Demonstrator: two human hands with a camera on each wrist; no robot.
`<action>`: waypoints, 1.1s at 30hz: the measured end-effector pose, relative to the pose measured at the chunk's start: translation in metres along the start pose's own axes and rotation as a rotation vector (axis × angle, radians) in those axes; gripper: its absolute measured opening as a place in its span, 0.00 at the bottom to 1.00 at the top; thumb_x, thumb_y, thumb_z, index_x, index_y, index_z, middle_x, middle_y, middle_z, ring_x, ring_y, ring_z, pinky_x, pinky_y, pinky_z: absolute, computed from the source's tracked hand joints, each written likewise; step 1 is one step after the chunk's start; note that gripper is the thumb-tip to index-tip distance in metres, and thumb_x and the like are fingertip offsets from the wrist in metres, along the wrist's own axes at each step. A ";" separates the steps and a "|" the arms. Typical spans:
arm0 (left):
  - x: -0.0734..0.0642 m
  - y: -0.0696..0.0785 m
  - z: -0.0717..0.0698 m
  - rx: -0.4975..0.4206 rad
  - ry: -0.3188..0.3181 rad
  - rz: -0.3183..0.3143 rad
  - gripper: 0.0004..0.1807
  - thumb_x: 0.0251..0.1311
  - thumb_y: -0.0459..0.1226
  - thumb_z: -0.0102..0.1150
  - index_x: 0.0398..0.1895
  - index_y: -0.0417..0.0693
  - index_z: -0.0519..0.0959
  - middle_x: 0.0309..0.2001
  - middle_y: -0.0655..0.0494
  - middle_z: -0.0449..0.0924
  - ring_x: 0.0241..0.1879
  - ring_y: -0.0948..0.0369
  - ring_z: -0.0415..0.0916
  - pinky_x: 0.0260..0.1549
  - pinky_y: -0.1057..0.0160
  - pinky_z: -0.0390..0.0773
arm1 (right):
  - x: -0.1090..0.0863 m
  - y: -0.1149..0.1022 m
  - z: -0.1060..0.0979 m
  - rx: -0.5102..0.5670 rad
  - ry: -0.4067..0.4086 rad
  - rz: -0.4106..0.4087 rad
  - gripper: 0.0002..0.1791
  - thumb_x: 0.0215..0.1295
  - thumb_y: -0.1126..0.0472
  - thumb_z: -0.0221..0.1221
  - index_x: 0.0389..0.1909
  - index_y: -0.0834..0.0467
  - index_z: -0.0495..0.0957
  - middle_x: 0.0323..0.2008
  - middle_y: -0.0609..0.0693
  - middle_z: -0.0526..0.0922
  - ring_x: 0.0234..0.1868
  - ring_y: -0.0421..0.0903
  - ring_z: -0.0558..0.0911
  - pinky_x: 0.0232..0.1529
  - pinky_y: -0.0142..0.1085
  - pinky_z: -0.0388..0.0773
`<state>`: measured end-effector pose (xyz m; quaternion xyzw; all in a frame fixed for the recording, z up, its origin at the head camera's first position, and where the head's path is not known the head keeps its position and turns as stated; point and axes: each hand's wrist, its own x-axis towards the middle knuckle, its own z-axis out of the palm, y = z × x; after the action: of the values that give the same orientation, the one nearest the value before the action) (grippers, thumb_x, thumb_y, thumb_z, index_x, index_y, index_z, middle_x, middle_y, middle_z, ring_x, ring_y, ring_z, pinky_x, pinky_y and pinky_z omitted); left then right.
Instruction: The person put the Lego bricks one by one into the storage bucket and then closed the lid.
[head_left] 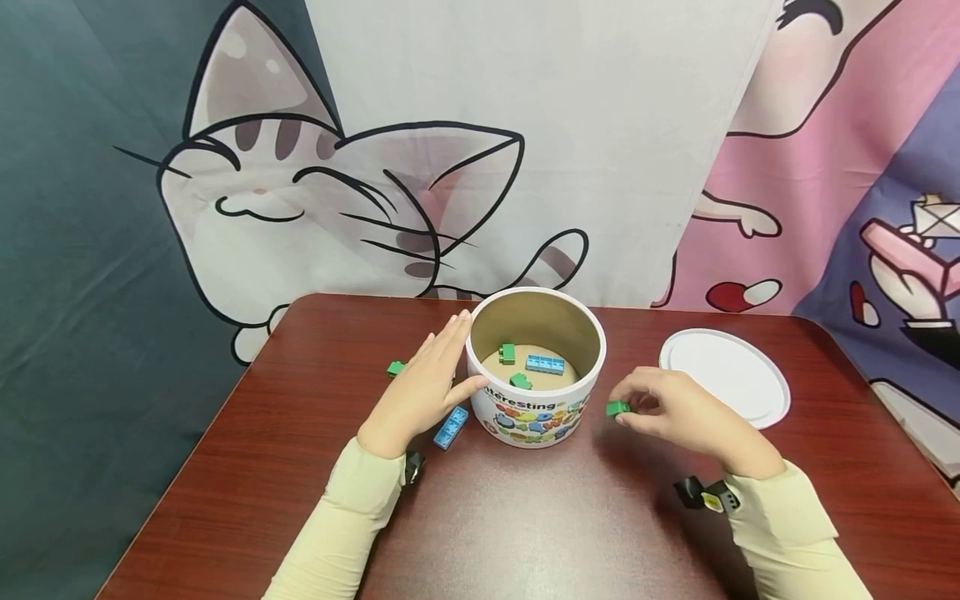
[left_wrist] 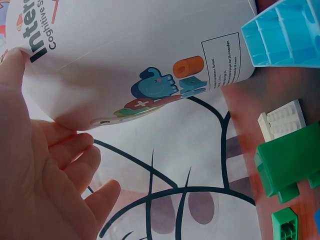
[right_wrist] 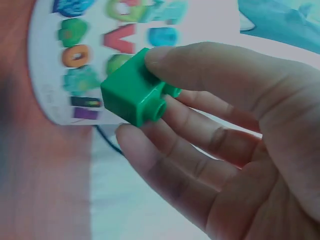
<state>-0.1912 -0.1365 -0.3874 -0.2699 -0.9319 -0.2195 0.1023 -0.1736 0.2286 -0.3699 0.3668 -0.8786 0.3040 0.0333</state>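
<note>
A white round tub (head_left: 538, 418) with colourful printing stands on the table without a lid. Inside lie two green bricks (head_left: 507, 354) and a blue brick (head_left: 545, 364). My left hand (head_left: 420, 387) rests against the tub's left side with its fingers straight and its thumb at the front. Right of the tub, apart from it, my right hand (head_left: 678, 412) pinches a small green brick (right_wrist: 127, 90) between thumb and fingers. Just below the left hand lies another blue brick (head_left: 451, 428). The left wrist view also shows a white brick (left_wrist: 285, 120) and a green brick (left_wrist: 290, 160).
A white round lid (head_left: 731, 375) lies flat on the brown table (head_left: 525, 525), behind the right hand. Partly hidden past the left hand is a green brick (head_left: 395, 368). A cartoon-printed cloth (head_left: 615, 150) hangs behind the table's far edge.
</note>
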 end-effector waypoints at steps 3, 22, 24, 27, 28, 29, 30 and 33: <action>0.000 0.000 0.000 -0.002 0.002 0.002 0.47 0.71 0.56 0.56 0.81 0.43 0.48 0.81 0.48 0.49 0.80 0.52 0.45 0.75 0.45 0.52 | 0.001 -0.008 -0.007 0.003 0.067 -0.055 0.16 0.52 0.72 0.73 0.37 0.50 0.84 0.33 0.37 0.83 0.33 0.33 0.81 0.36 0.29 0.82; 0.000 0.003 -0.004 -0.021 0.000 -0.010 0.47 0.70 0.56 0.57 0.82 0.43 0.48 0.81 0.48 0.48 0.79 0.49 0.46 0.75 0.45 0.50 | 0.037 -0.043 -0.027 0.046 0.263 -0.045 0.16 0.56 0.69 0.73 0.42 0.49 0.86 0.37 0.38 0.85 0.36 0.35 0.84 0.40 0.25 0.81; 0.000 0.003 -0.004 -0.021 0.001 -0.008 0.47 0.70 0.56 0.57 0.82 0.43 0.48 0.81 0.48 0.48 0.79 0.50 0.46 0.75 0.45 0.50 | 0.043 -0.043 -0.025 0.074 0.277 -0.032 0.14 0.57 0.69 0.73 0.42 0.51 0.86 0.38 0.40 0.85 0.36 0.36 0.84 0.40 0.25 0.81; 0.000 0.003 -0.003 -0.021 -0.001 -0.008 0.47 0.71 0.55 0.57 0.82 0.43 0.48 0.81 0.48 0.49 0.79 0.51 0.45 0.75 0.46 0.50 | 0.054 -0.041 -0.021 0.076 0.293 -0.018 0.12 0.58 0.69 0.72 0.42 0.54 0.86 0.39 0.42 0.86 0.36 0.38 0.83 0.39 0.26 0.82; 0.000 0.003 -0.003 -0.021 -0.002 -0.009 0.47 0.71 0.55 0.57 0.82 0.43 0.48 0.81 0.48 0.49 0.79 0.52 0.45 0.75 0.46 0.50 | 0.058 -0.040 -0.020 0.071 0.293 -0.009 0.12 0.58 0.69 0.72 0.42 0.55 0.86 0.39 0.43 0.86 0.36 0.38 0.83 0.39 0.27 0.82; 0.000 0.003 -0.003 -0.021 -0.002 -0.009 0.47 0.71 0.55 0.57 0.82 0.43 0.48 0.81 0.48 0.49 0.80 0.52 0.45 0.75 0.46 0.50 | 0.063 -0.039 -0.019 0.066 0.290 -0.001 0.12 0.58 0.69 0.72 0.42 0.56 0.86 0.39 0.43 0.86 0.36 0.38 0.82 0.39 0.28 0.82; 0.000 0.003 -0.002 -0.021 -0.002 -0.009 0.47 0.71 0.55 0.57 0.82 0.43 0.48 0.81 0.48 0.49 0.80 0.52 0.45 0.75 0.46 0.50 | 0.068 -0.038 -0.017 0.060 0.282 0.005 0.11 0.59 0.68 0.71 0.42 0.56 0.86 0.38 0.44 0.86 0.36 0.39 0.82 0.39 0.30 0.82; 0.000 0.002 -0.001 -0.021 -0.001 -0.009 0.47 0.71 0.56 0.56 0.82 0.43 0.48 0.80 0.48 0.49 0.79 0.52 0.45 0.75 0.45 0.50 | 0.081 -0.035 -0.013 0.035 0.239 0.029 0.09 0.61 0.66 0.71 0.42 0.56 0.87 0.37 0.44 0.86 0.37 0.40 0.82 0.40 0.36 0.82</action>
<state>-0.1895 -0.1354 -0.3854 -0.2667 -0.9309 -0.2295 0.0980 -0.2117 0.1660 -0.3181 0.3157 -0.8682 0.3611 0.1271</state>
